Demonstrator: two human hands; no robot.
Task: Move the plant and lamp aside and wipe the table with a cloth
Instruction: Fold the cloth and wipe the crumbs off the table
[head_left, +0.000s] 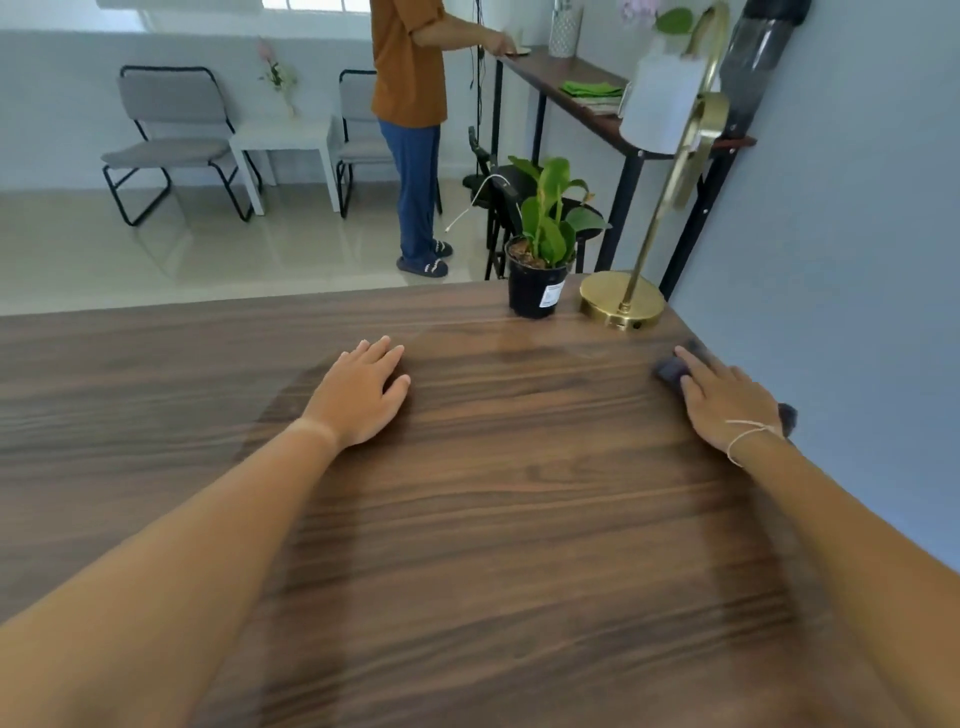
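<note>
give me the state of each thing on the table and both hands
plant: upright in its pot, far right corner
lamp: upright, beside the plant, apart from it
cloth: dark, flat on the table under the right hand
right hand: palm down, pressing the cloth
left hand: flat on the table, empty

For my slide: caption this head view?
Right hand wiping wooden table with dark cloth; left hand flat.

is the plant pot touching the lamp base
Apart. The head view shows bare wood table between the black plant pot and the brass lamp base.
</note>
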